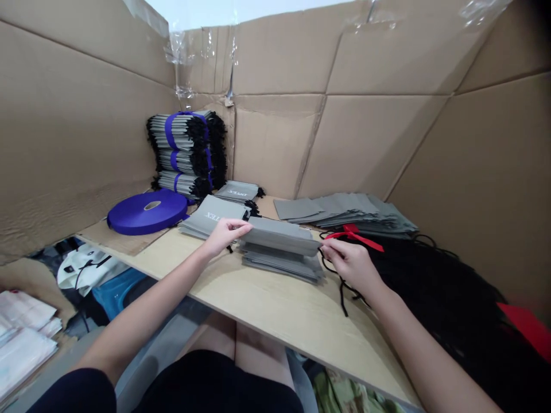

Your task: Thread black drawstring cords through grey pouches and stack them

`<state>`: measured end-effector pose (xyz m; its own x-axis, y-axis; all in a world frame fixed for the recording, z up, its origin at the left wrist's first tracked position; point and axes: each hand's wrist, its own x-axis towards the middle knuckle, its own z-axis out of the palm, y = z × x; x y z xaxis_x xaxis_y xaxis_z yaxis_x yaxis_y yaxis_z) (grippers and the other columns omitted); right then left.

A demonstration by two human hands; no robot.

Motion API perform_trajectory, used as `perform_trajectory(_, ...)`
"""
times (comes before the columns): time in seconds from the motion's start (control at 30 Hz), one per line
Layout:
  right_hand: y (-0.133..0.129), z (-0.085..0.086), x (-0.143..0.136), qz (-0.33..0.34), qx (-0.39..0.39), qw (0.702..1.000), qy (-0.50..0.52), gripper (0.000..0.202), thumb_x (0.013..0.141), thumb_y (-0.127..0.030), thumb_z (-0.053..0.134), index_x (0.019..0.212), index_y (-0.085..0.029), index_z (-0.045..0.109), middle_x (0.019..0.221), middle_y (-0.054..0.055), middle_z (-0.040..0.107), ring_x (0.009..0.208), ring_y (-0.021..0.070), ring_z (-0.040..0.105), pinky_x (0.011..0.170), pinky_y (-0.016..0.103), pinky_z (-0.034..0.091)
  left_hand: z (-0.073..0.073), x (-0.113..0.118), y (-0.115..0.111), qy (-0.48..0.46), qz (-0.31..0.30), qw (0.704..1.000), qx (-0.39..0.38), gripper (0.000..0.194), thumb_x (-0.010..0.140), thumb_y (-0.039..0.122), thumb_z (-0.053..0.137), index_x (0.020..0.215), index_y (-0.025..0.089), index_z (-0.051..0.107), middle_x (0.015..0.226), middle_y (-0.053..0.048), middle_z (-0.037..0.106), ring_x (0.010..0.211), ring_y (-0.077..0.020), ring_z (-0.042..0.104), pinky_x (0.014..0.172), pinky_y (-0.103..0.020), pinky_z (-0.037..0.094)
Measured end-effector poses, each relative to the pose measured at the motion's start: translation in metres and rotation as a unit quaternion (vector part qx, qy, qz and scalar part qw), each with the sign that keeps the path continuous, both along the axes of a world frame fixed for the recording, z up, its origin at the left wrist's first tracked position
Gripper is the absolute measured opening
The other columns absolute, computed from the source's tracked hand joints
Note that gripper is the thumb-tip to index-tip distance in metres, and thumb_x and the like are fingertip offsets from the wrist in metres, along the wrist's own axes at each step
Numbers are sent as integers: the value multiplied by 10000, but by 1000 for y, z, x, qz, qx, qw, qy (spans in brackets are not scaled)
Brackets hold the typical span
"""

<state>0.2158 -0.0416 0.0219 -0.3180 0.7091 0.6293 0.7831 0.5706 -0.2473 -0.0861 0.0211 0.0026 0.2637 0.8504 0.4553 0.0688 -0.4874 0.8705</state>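
The near edge of the bench (245,297) crosses just above the person's lap. In from that edge, near its middle, lies a pile (282,269) of flat grey pouches. Just over it is one grey pouch (284,236), held at both ends: the left hand (226,235) pinches its left end between thumb and fingers, the right hand (350,261) pinches its right end. A black cord (342,295) trails below the right hand; whether that hand grasps cord too, I cannot tell. A black heap (451,310) covers the right end, a red ribbon (355,235) by its left side. Past the left hand lie printed pouches (210,213); a purple roll (138,213) lies flat at the left end. Toward the far edge, a grey stack (344,207) fans out behind the ribbon, and purple-banded bundles (183,152) stand in the far left corner, against a cardboard wall (275,137)
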Motion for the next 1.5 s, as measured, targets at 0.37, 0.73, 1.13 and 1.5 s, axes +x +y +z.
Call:
perform_trajectory(0.37, 0, 3, -9, 26, -145, 972, 182, 283, 784, -477, 522, 804, -195, 527, 511, -68, 364, 431, 84, 293, 422, 221, 223, 0, -3, 6, -33, 16, 999, 14, 308, 707, 427, 639, 776, 128, 614, 740, -26, 646, 694, -131, 598, 663, -229, 459)
perform_trajectory(0.73, 5, -5, -4, 57, -225, 958, 168, 332, 811, -523, 473, 734, -202, 432, 503, -94, 287, 443, 76, 238, 438, 210, 177, 2, -4, 8, -33, 46, 997, 45, 300, 706, 350, 643, 916, 138, 615, 838, -62, 677, 799, -168, 629, 730, -262, 473)
perform_trajectory(1.13, 5, -6, -13, 70, -197, 965, 161, 316, 811, -499, 486, 716, -205, 422, 506, -88, 316, 460, 77, 251, 462, 219, 196, 5, -8, 4, -156, -14, 988, -17, 203, 682, 321, 660, 712, 150, 554, 731, 5, 558, 695, -112, 543, 689, -239, 459)
perform_trajectory(1.5, 9, -6, -3, 75, -227, 939, 246, 349, 762, -521, 545, 702, -209, 402, 466, -108, 265, 398, 54, 196, 414, 208, 118, 9, -7, 0, -249, -126, 953, -119, 234, 721, 363, 635, 799, 170, 530, 731, 9, 525, 690, -150, 571, 697, -377, 518)
